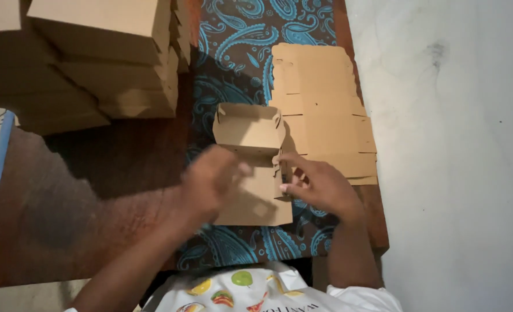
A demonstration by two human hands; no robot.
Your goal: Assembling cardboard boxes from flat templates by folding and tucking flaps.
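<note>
A half-folded brown cardboard box (249, 128) lies in front of me on a blue paisley cloth (236, 40); its far flap stands raised. My left hand (210, 182), blurred by motion, rests on the near left part of the box blank. On the box's right side, the fingers of my right hand (320, 184) pinch its side flap at the edge.
A pile of flat cardboard blanks (320, 92) lies right of the box. Stacks of finished brown boxes (100, 58) stand at the back left on the brown wooden table (83, 196). The table's right edge borders a pale floor (458, 144).
</note>
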